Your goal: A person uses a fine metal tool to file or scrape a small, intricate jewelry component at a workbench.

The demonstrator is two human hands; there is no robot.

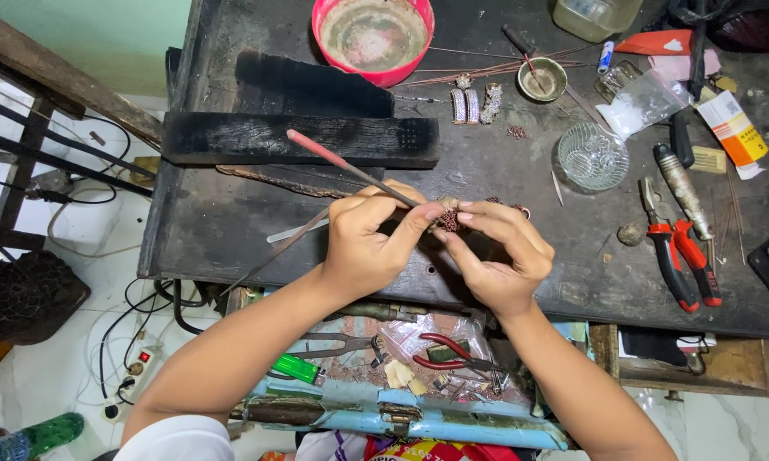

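bare hands [367, 243], beaded metal piece [449, 220]

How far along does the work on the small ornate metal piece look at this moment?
Done: two finished-looking silver ornament pieces lie near the pink plastic bowl. In hand: the left hand works a thin red-handled file against the small brownish filigree metal piece pinched by the right hand. Left: that piece looks dull and unpolished; the red-handled pliers lie unused on the dark workbench.
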